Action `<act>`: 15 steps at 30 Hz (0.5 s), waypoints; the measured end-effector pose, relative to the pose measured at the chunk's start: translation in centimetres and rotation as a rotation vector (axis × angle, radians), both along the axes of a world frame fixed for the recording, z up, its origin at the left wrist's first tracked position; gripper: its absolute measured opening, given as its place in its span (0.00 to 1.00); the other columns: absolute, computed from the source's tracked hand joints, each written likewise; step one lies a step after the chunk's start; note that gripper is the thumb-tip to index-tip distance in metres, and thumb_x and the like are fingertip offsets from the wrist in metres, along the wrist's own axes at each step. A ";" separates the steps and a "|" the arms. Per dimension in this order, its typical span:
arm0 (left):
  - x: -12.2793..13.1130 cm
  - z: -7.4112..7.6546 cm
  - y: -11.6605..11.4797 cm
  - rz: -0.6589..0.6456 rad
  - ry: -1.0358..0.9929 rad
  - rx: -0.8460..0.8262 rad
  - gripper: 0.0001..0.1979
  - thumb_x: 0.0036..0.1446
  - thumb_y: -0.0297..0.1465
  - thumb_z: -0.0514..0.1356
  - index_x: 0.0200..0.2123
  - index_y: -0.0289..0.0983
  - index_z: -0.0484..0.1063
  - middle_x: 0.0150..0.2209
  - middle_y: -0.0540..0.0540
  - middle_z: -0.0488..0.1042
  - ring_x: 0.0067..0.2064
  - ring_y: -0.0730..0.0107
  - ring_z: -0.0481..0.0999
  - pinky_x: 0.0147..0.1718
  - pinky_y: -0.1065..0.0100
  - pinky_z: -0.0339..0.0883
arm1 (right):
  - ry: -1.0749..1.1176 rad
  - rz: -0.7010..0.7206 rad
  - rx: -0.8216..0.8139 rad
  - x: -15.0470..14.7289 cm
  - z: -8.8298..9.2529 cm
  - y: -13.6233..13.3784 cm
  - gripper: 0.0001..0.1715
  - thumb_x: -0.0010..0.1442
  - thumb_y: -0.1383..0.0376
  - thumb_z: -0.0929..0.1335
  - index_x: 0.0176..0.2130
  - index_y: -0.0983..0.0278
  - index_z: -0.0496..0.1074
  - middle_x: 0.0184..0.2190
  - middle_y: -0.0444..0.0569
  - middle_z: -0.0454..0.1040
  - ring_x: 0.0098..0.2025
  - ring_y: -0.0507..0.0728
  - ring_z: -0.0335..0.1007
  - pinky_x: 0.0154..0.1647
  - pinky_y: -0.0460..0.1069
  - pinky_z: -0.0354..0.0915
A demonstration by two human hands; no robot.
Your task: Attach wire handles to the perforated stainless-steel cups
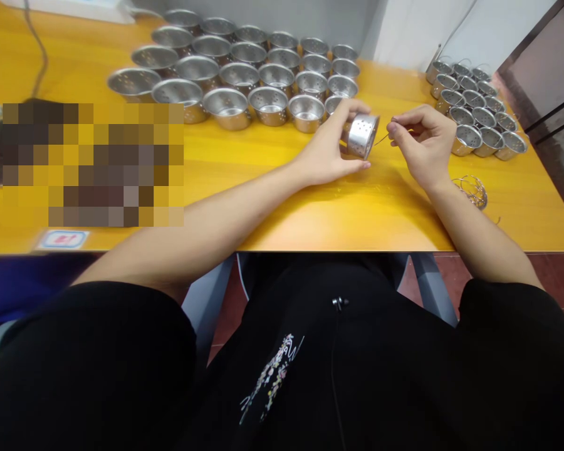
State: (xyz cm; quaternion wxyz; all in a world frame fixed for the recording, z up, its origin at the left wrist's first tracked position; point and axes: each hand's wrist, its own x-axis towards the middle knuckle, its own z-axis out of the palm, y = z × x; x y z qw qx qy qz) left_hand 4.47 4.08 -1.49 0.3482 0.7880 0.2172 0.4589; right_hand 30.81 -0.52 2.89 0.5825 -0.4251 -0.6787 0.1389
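My left hand [331, 150] is closed around a small perforated steel cup [363, 134], held on its side above the yellow table [272, 207] with its holed bottom facing me. My right hand [423, 147] is just to the cup's right, fingers pinched on a thin wire [383, 139] whose end points at the cup's rim. Both forearms reach out over the table's front edge.
Several rows of plain steel cups [244, 75] stand at the back centre. A group of cups with wire handles [477, 106] sits at the back right. A small heap of loose wire handles [472, 191] lies by my right wrist. A blurred patch covers the left.
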 end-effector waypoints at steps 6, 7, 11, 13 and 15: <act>0.1 0.3 -0.1 0.006 -0.001 -0.024 0.55 0.49 0.53 0.91 0.76 0.52 0.75 0.76 0.32 0.79 0.71 0.32 0.84 0.60 0.41 0.87 | -0.081 -0.041 0.032 0.1 -0.2 0.0 0.29 0.72 0.33 0.88 0.39 0.51 0.88 0.40 0.49 0.89 0.44 0.66 0.92 0.46 0.63 0.92; 0.1 0.3 -0.2 0.005 -0.003 -0.030 0.55 0.49 0.52 0.92 0.76 0.52 0.75 0.76 0.33 0.79 0.70 0.33 0.85 0.60 0.41 0.87 | -0.087 -0.041 0.032 0.1 -0.2 -0.1 0.29 0.72 0.34 0.88 0.39 0.51 0.87 0.40 0.49 0.89 0.45 0.67 0.91 0.45 0.63 0.92; 0.3 0.1 -0.2 -0.006 -0.006 -0.045 0.56 0.49 0.52 0.93 0.76 0.51 0.75 0.76 0.33 0.79 0.71 0.33 0.85 0.62 0.41 0.87 | -0.109 -0.037 0.039 0.0 0.1 -0.4 0.29 0.74 0.32 0.85 0.40 0.50 0.87 0.39 0.49 0.87 0.46 0.68 0.91 0.44 0.63 0.90; 0.3 -0.1 -0.1 -0.008 -0.008 -0.036 0.56 0.50 0.52 0.92 0.76 0.50 0.74 0.76 0.33 0.79 0.73 0.32 0.84 0.64 0.41 0.87 | -0.137 -0.038 0.024 -0.1 0.3 -0.6 0.29 0.75 0.32 0.85 0.41 0.50 0.87 0.39 0.49 0.87 0.47 0.68 0.91 0.44 0.64 0.89; 0.3 -0.2 0.0 -0.009 -0.007 -0.025 0.56 0.50 0.51 0.92 0.76 0.50 0.73 0.76 0.33 0.78 0.74 0.32 0.84 0.64 0.42 0.86 | -0.165 -0.036 -0.001 -0.2 0.6 -0.8 0.27 0.74 0.34 0.86 0.41 0.49 0.87 0.39 0.50 0.88 0.48 0.69 0.91 0.46 0.64 0.89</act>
